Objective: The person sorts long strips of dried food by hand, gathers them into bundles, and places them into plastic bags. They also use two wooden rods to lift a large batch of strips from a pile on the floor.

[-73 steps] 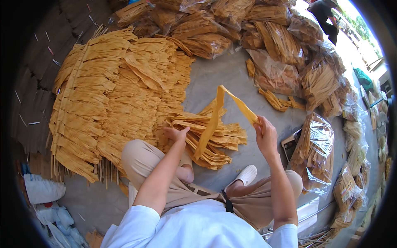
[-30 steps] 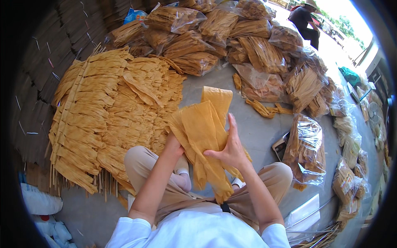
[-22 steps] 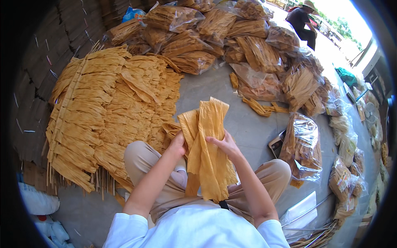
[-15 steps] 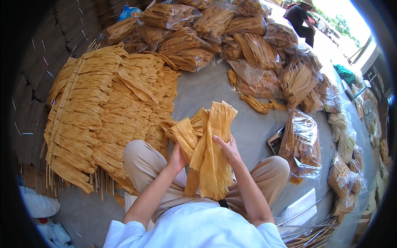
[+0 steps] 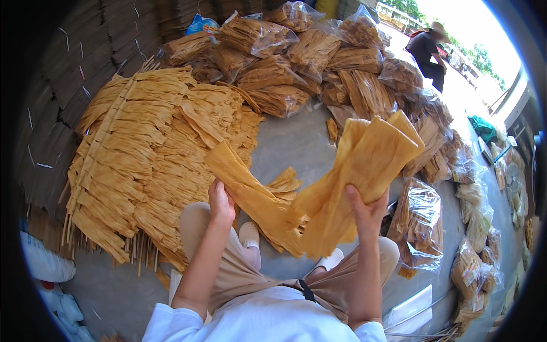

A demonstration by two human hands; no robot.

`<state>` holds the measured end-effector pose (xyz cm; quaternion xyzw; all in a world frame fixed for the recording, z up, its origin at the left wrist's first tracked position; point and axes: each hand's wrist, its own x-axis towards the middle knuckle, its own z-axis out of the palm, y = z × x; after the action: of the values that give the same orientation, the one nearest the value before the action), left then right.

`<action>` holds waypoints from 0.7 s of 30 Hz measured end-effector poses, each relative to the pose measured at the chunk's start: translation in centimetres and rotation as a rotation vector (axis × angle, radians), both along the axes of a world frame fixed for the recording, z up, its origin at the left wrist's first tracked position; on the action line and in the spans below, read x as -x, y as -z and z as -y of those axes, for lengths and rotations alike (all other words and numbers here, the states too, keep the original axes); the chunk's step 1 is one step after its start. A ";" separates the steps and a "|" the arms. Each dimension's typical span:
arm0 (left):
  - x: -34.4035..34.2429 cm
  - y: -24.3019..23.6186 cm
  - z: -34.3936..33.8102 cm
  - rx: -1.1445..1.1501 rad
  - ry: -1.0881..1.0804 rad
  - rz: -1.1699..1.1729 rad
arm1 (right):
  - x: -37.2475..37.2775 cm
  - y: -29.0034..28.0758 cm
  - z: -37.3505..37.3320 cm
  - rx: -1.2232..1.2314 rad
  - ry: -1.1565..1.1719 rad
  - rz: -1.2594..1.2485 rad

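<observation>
I sit on a grey floor (image 5: 296, 142) with my knees apart. My right hand (image 5: 367, 208) grips a thick bunch of dried yellow sheets (image 5: 359, 171), lifted and fanned toward the upper right. My left hand (image 5: 221, 200) holds one long yellow strip (image 5: 250, 196) that slants down to the lower end of that bunch. A small stack of folded strips (image 5: 285, 183) lies on the floor behind the held ones, between my feet.
A big heap of the same yellow strips (image 5: 148, 154) on thin sticks covers the floor to my left. Clear plastic bags full of strips (image 5: 285, 62) pile up at the back and along the right (image 5: 419, 228). A person in a hat (image 5: 427, 48) stands far right. White sacks (image 5: 48, 273) lie lower left.
The bunch was held upright in front of me by both hands. Now my right hand has swung it out to the right, and my left hand has pulled one strip away to the left.
</observation>
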<state>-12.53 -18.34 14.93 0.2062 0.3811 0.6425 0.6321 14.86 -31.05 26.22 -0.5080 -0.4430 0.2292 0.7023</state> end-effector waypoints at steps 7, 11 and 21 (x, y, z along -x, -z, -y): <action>-2.3 -2.3 -0.4 0.004 0.257 -0.155 | 2.1 -2.7 0.4 0.199 -0.434 0.107; -6.7 -3.4 2.8 0.248 0.491 0.108 | 4.7 3.9 -1.9 0.345 -0.403 0.097; -6.2 -1.8 6.9 0.085 0.641 -0.010 | 5.5 8.8 -0.6 0.566 -0.486 0.444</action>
<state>-6.36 -25.25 16.75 0.2924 0.3262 0.3931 0.8084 9.35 -30.42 17.42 -0.5983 -0.6096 0.3858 0.3486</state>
